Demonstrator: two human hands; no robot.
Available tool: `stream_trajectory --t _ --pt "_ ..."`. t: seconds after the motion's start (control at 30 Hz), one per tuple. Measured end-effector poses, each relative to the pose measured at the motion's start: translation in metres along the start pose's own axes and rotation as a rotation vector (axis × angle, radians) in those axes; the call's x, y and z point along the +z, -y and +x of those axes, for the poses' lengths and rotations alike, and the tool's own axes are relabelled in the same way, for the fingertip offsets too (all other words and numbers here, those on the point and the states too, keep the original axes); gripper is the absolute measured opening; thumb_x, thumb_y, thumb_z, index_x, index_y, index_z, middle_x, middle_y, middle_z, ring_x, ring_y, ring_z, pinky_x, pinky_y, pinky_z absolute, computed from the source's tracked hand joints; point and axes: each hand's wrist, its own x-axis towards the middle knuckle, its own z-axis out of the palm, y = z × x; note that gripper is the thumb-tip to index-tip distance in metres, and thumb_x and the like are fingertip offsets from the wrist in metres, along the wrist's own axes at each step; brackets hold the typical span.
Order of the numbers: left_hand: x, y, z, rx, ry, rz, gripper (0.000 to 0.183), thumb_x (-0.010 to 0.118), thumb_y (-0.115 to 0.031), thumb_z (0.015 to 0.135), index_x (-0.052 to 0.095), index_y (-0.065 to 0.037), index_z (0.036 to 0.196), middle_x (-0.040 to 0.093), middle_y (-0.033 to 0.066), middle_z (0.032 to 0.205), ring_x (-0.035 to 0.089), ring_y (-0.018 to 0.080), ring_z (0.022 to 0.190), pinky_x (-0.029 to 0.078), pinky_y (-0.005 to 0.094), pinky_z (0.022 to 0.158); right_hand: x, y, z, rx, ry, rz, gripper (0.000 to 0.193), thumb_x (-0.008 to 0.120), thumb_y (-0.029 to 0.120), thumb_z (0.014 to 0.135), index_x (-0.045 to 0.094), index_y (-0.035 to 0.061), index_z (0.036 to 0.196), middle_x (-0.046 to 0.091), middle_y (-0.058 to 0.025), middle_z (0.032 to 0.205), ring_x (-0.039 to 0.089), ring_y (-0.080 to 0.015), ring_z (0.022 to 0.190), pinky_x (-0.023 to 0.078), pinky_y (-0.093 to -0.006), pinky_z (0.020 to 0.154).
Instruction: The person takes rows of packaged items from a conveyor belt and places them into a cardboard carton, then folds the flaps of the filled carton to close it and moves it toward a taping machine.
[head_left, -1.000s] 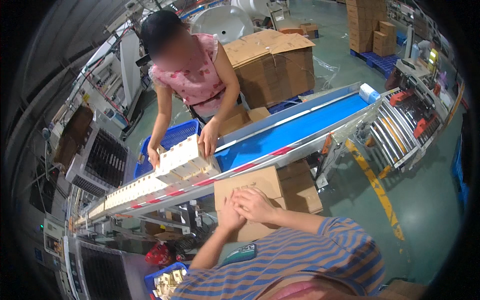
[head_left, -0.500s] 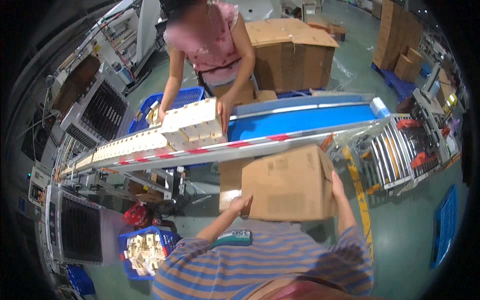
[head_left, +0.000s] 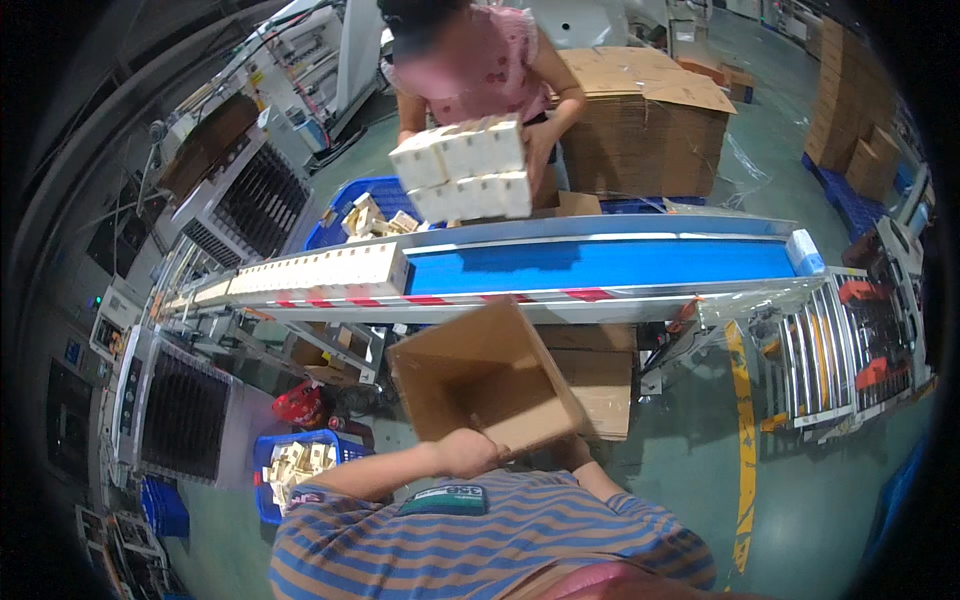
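I hold a brown cardboard box in front of my body, tilted so that its open mouth faces up and toward me; bare cardboard shows inside. My left hand is closed on the near edge of the box, thumb side up. At the box's lower right corner is my right hand, pressed against its outer side, with its fingers mostly hidden by the cardboard. Across the conveyor, a co-worker lifts a block of stacked small cream-coloured boxes between both hands, above the belt.
A blue conveyor belt crosses ahead, with a row of cream boxes on its left part. Blue baskets of small boxes stand behind it and at my lower left. A roller conveyor is at right; flattened cardboard lies below the belt.
The box has turned from its closed side to its open mouth and shifted left; both hands have moved with it. The co-worker has raised the block of small boxes off the conveyor.
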Motion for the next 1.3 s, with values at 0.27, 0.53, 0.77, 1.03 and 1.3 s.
stream_trajectory --t 0.27,0.53,0.77,1.03,1.3 --pt "0.148 0.027 -0.057 -0.229 -0.096 -0.080 0.045 0.053 -0.025 0.084 0.050 -0.022 0.129 0.065 0.0100 0.087 0.065 0.0294 0.074 0.051 0.0422 0.057 -0.303 0.238 0.052 0.574 -0.078 1.273 0.052 0.052 0.055 0.088 0.061 0.0078 0.107 0.060 -0.0007 0.085 0.052 -0.0050 0.069 0.038 -0.0205 0.050" --pt "0.038 0.057 -0.062 -0.667 -0.717 0.042 0.092 0.068 -0.056 0.070 0.032 -0.008 0.139 0.029 0.0176 0.144 0.025 0.0375 0.134 0.020 0.0672 0.099 -0.334 0.301 0.055 0.089 -0.037 -0.010 0.048 0.062 0.020 0.076 0.048 0.0041 0.119 0.062 -0.0225 0.089 0.062 -0.0398 0.081 0.048 -0.0493 0.070" --pt "0.115 0.118 -0.053 -0.824 -0.802 -0.272 0.100 0.069 -0.026 0.077 0.000 -0.001 0.145 0.059 0.0268 0.098 0.062 0.0411 0.073 0.052 0.0470 0.063 -0.312 0.288 0.004 0.119 -0.246 -0.135 0.029 0.058 0.013 0.079 0.053 0.0078 0.106 0.062 -0.0191 0.077 0.062 -0.0386 0.071 0.047 -0.0499 0.063" --pt "0.084 0.209 -0.061 -0.727 -0.820 -0.581 0.075 0.062 -0.012 0.081 0.023 -0.016 0.145 0.064 0.0235 0.096 0.062 0.0415 0.084 0.049 0.0441 0.074 -0.327 0.290 0.078 0.244 -0.106 -0.101 0.032 0.061 0.020 0.082 0.055 0.0042 0.109 0.064 -0.0211 0.086 0.062 -0.0393 0.081 0.048 -0.0490 0.070" --pt "0.261 0.243 -0.027 -0.981 -0.706 -0.573 0.082 0.049 -0.057 0.085 0.016 -0.013 0.147 0.026 0.0318 0.141 0.032 0.0455 0.129 0.033 0.0482 0.103 -0.269 0.107 0.040 0.569 0.036 0.410 0.052 0.058 0.037 0.086 0.052 0.0005 0.123 0.064 -0.0151 0.110 0.064 -0.0234 0.092 0.049 -0.0350 0.080"
